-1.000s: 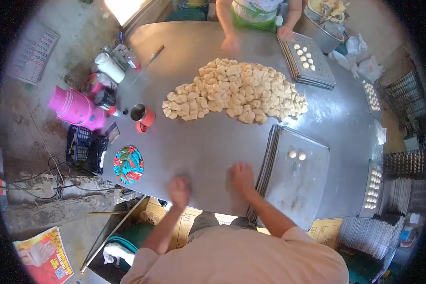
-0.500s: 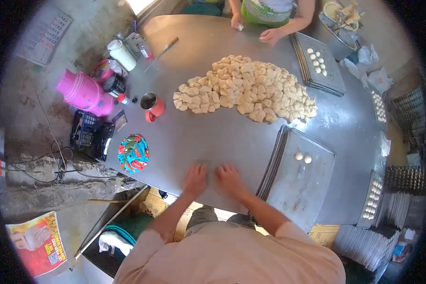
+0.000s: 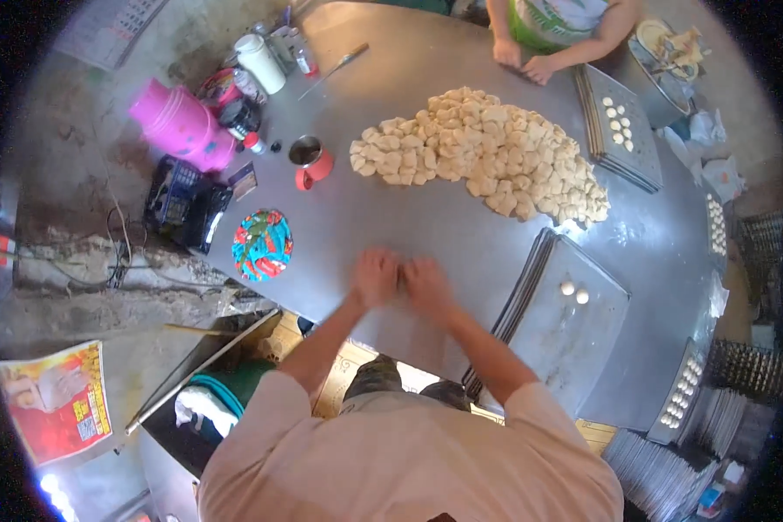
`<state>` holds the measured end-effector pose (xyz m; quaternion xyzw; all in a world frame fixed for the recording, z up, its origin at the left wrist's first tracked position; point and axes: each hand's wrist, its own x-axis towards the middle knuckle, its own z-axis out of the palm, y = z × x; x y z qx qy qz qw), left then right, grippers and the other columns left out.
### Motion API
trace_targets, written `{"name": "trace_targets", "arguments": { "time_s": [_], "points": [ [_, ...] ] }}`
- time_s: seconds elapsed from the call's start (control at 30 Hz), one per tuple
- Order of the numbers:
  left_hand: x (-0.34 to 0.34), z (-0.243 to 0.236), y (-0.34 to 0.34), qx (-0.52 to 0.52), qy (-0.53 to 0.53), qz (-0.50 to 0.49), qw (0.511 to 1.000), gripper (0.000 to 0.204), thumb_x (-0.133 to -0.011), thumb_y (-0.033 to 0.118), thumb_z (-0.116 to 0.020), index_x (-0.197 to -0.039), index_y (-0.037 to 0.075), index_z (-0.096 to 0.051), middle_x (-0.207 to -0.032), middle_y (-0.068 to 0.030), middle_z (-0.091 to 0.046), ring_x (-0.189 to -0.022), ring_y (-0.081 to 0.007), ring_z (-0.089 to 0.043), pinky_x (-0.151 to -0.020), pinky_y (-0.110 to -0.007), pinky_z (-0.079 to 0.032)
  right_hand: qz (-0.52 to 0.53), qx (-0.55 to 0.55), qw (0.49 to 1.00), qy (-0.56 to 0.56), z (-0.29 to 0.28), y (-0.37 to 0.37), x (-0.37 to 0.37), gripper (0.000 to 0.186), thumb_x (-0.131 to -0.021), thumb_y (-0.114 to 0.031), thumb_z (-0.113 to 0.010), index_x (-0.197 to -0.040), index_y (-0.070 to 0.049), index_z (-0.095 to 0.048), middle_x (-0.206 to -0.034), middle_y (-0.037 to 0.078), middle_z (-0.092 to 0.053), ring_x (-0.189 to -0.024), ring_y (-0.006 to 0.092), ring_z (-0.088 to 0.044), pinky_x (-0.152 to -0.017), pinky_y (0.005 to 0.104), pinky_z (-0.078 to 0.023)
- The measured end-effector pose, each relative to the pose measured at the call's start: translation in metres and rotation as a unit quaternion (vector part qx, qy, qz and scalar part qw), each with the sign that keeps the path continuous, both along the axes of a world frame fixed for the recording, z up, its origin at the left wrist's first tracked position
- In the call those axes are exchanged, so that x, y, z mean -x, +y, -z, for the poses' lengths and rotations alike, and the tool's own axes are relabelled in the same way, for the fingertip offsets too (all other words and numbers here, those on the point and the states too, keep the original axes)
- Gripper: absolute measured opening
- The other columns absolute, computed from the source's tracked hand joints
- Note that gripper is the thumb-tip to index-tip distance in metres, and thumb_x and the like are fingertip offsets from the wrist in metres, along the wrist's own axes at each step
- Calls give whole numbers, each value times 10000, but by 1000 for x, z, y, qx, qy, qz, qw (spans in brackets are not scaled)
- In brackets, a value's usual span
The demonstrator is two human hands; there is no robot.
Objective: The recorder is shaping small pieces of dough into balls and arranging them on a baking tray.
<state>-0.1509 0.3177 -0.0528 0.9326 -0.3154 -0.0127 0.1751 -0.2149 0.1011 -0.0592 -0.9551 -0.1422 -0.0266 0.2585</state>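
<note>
Far left, pink buckets [image 3: 183, 130] leaned beside the metal table [image 3: 400, 217], with a bright patterned cloth [image 3: 264, 245] near its edge and a red mug [image 3: 313, 163] standing just beyond! Then the main action: the left hand [image 3: 377, 277], low over the tabletop, fingers bent and bunched, blurred at the tips. Right beside it, thumb side inward, came the right hand [image 3: 428, 285], its fingers curled down too. Was there anything under those palms? The backs of the hands hid it, so there was no telling whether either one was closed on a piece.

Ahead of them sprawled the big heap of dough pieces [image 3: 487, 152], a wide arc of rough, unrounded lumps across the middle of the table. By the look of it, that was the lion's share, all unshaped! Across the table, a co-worker's hands [image 3: 539, 70] were down on the metal as well. On to the near tray [image 3: 557, 348], atop its stack: just two smooth dough balls [image 3: 574, 292]. The far tray [image 3: 642, 161] carried a small cluster, and at the far right, rows of finished-looking rounds [image 3: 683, 393] lined a narrow tray. A modest count, it seemed, against that heap!
</note>
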Motion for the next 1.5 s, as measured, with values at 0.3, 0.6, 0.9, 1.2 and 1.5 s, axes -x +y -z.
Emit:
{"name": "trace_targets", "arguments": {
  "time_s": [0.3, 0.6, 0.9, 1.2, 1.5],
  "points": [
    [11, -29, -3, 135, 54, -7, 989, 429, -833, 134, -854, -1232, 66, -715, -1260, -175, -625, -1111, -378, -646, -937, -482, -557, 120, -156, 980, -21, -20, -65, 33, 190, -931, -127, -778, -1110, -81, -732, -1210, 168, -647, -1086, 353, -671, -915, 456, -580],
    [100, -94, -317, 264, -18, 183, 947, 251, -870, 177, -810, -1113, 123, -773, -1052, -58, -735, -1060, -288, -664, -924, -458, -461, 451, -197, 855, -163, -97, -227, 179, 279, -910, -47, -803, -1182, -81, -752, -1173, 132, -710, -1078, 324, -693, -920, 436, -583],
    [140, -76, -353, 184, 14, 164, 969, 345, -889, 240, -816, -1212, 125, -775, -1169, -68, -720, -1129, -289, -626, -961, -482, -436, 436, -143, 885, -82, -60, -281, 202, 327, -908, -88, -816, -1225, -39, -748, -1193, 132, -711, -1120, 325, -684, -930, 423, -571],
    [-35, -73, -367, 145, -101, -80, 981, 300, -864, 218, -838, -1118, 75, -763, -1151, -163, -697, -1167, -403, -618, -978, -536, -500, 467, -192, 857, -101, -95, -282, 214, 234, -940, -98, -789, -1169, -63, -759, -1100, 131, -718, -1033, 335, -690, -908, 434, -554],
    [-62, -65, -264, 277, 43, -81, 957, 235, -897, 166, -788, -1068, 41, -685, -1086, -186, -688, -1050, -421, -648, -890, -528, -527, 470, -250, 843, -79, -110, -221, 175, 211, -955, -133, -792, -1149, -56, -760, -1038, 134, -731, -974, 289, -709, -889, 418, -560]
  ]
}}
